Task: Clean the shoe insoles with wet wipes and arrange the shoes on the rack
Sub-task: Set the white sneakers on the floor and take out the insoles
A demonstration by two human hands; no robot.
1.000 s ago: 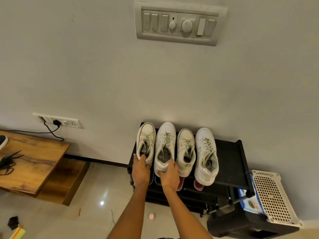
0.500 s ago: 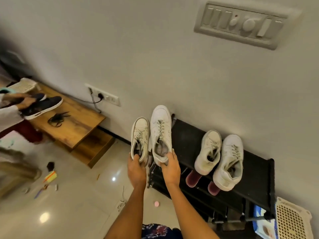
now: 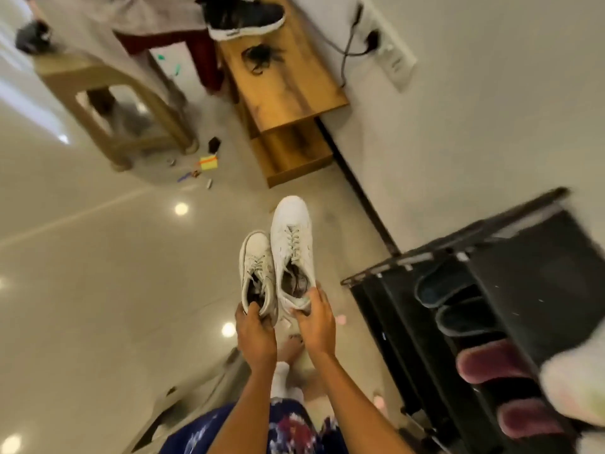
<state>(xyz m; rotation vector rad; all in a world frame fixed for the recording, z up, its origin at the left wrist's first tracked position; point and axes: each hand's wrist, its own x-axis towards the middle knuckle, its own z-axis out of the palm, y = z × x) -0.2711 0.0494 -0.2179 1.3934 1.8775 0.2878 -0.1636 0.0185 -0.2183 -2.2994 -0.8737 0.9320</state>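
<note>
Gripping one white sneaker each by the heel, the left hand point(image 3: 255, 335) holds the smaller shoe point(image 3: 257, 273) and the right hand point(image 3: 316, 326) the larger shoe point(image 3: 293, 250), both off the rack point(image 3: 386, 273). Insole wiping apparently remains; no wipes are visible near the wooden bench point(image 3: 288, 86) beyond.

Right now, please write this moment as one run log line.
left hand: holds smaller sneaker | right hand: holds larger sneaker | both over floor | rack: at right

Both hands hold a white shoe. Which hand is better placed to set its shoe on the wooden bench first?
Left. The left hand with the smaller shoe is on the side nearer the wooden bench; the right hand is nearer the black rack.
</note>
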